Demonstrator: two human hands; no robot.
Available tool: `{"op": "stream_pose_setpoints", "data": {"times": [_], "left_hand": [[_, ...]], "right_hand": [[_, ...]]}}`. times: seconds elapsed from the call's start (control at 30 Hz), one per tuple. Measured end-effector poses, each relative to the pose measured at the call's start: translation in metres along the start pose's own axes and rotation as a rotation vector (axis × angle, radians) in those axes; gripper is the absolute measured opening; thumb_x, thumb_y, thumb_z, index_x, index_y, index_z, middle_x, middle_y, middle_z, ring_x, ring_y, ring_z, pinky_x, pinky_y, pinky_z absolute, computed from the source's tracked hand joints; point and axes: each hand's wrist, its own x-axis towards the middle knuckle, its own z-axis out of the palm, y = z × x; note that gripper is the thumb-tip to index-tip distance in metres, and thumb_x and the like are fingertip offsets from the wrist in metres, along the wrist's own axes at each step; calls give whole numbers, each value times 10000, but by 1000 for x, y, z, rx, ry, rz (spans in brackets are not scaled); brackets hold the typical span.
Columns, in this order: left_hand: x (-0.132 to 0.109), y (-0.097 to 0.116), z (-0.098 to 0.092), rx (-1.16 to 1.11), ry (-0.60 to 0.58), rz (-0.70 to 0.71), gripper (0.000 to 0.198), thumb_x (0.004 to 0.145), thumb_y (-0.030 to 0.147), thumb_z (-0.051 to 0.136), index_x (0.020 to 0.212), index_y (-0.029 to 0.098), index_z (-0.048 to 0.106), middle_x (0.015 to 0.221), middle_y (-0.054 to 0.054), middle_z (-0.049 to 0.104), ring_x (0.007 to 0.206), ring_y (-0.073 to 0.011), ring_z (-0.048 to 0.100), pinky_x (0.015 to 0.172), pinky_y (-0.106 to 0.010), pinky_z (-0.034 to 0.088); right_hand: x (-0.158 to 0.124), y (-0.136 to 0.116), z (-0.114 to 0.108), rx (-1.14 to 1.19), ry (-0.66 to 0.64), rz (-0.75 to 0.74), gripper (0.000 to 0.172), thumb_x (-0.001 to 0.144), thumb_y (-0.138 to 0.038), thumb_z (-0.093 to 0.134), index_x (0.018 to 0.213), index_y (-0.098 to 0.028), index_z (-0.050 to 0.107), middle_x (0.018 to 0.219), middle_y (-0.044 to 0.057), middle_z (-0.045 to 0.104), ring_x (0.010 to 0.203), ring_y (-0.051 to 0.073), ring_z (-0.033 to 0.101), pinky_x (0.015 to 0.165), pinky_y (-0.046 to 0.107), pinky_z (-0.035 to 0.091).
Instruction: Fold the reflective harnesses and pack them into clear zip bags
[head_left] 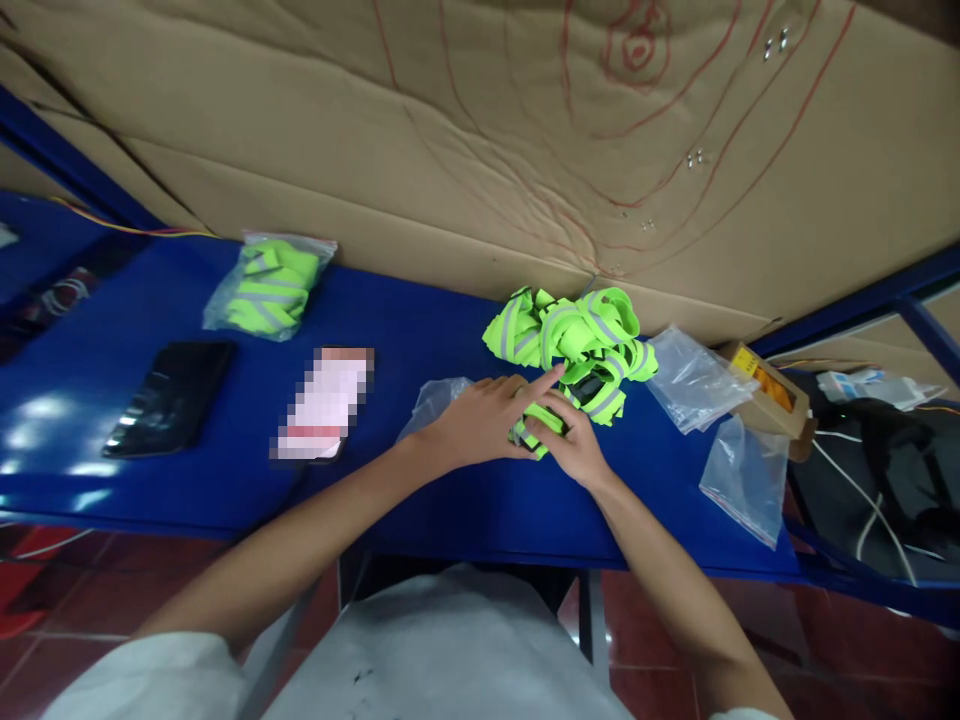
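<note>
My left hand [491,415] and my right hand [574,440] meet over the blue table, both closed around a folded neon-yellow reflective strap [538,430]. The left index finger sticks out to the right above it. Just behind my hands lies a loose pile of the same neon-yellow straps [577,330] with grey reflective stripes and some black parts. Partly under my left forearm and hand, a clear plastic bag [439,400] rests on the table. My fingers hide much of the strap that I hold.
On the left are a bagged neon strap bundle [270,285], a black tablet-like device [171,398] and a phone [326,405] with a blurred screen. Clear bags [694,380] and a small cardboard box [772,390] lie right. A cardboard wall [450,200] backs the table.
</note>
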Motion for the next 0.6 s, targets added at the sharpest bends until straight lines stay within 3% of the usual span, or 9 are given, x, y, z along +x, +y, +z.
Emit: {"op": "stream_pose_setpoints", "data": {"times": [0.1, 0.2, 0.33, 0.43, 0.5, 0.6], "left_hand": [[6, 11, -2, 100, -56, 61, 1198, 808, 531, 802, 1648, 285, -16, 1195, -117, 658, 1049, -311, 678, 906, -387, 494], [12, 14, -7, 117, -99, 64, 1229, 761, 506, 853, 1654, 278, 41, 1167, -126, 665, 1037, -328, 684, 898, -390, 484], [16, -1, -16, -93, -33, -4, 1259, 768, 530, 841, 1649, 295, -26, 1361, -145, 630, 1196, -330, 652, 943, -381, 488], [17, -5, -18, -149, 40, -86, 1247, 791, 586, 798, 1645, 287, -61, 1477, -164, 562, 1265, -337, 624, 951, -379, 496], [19, 1, -14, -64, 59, -75, 1214, 808, 565, 791, 1649, 274, -34, 1412, -166, 601, 1214, -341, 647, 951, -389, 492], [24, 16, -5, 131, 46, 50, 1173, 803, 494, 822, 1654, 277, 46, 1245, -146, 656, 1137, -348, 659, 956, -409, 474]], "right_hand": [[1, 7, 7, 91, 82, 119, 215, 819, -258, 670, 1030, -226, 697, 1080, 46, 707, 1042, 248, 673, 962, 419, 546], [2, 9, 6, 259, 97, 288, 334, 735, -279, 734, 1059, -230, 667, 1058, 32, 722, 1016, 253, 685, 912, 413, 577], [7, 0, -15, 437, -79, 289, 659, 719, -411, 816, 1324, -286, 585, 1417, 60, 619, 1276, 274, 612, 1026, 431, 557], [10, -2, -27, 433, -161, 242, 716, 730, -443, 822, 1381, -305, 556, 1541, 57, 523, 1392, 272, 529, 1072, 425, 537], [11, 3, -26, 378, -52, 241, 657, 719, -420, 829, 1315, -287, 588, 1474, 65, 577, 1377, 261, 532, 1053, 402, 543], [9, 14, -13, 306, 151, 272, 542, 662, -410, 853, 1122, -232, 627, 1187, 69, 697, 1176, 256, 634, 933, 380, 576]]}}
